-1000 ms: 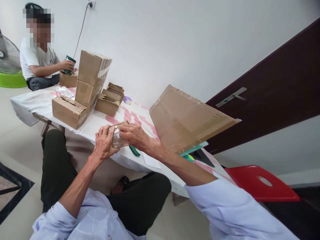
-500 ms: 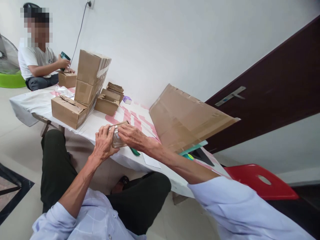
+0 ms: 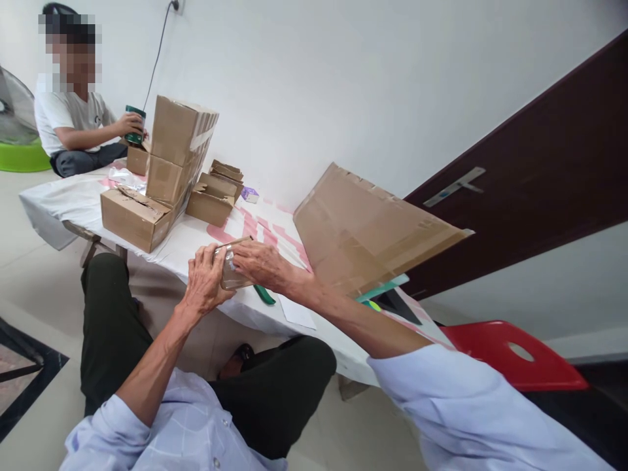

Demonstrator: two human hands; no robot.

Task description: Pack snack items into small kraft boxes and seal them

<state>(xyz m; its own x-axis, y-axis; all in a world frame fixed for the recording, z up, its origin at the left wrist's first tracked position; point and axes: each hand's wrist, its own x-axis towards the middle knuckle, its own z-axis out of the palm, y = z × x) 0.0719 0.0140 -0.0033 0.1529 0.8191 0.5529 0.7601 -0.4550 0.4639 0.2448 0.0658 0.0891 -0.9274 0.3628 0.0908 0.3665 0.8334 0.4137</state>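
Observation:
A small brown cardboard box (image 3: pixel 236 281) with shiny clear tape across it is held up at the near edge of the table. My left hand (image 3: pixel 203 282) wraps round its left side, fingers curled over the top edge. My right hand (image 3: pixel 261 263) is on the right side, its bent fingertips pressed against the taped face and hiding part of it. Just below that hand a curved green object (image 3: pixel 265 294) lies on the cloth; its kind is unclear. Beside it lies a white sheet of paper (image 3: pixel 297 313).
Stacked cardboard boxes (image 3: pixel 171 140) stand at the table's left, with open cartons (image 3: pixel 210 203) and a small purple box (image 3: pixel 250 195) nearby. A large cardboard piece (image 3: pixel 363 235) leans right. Another person (image 3: pixel 73 124) holds a dark green container (image 3: pixel 135 124). A red chair (image 3: pixel 510 356) stands right.
My hands and the small box stay almost in place; my right fingers shift slightly over the tape. The other person has brought the green container upright, lower and to the right.

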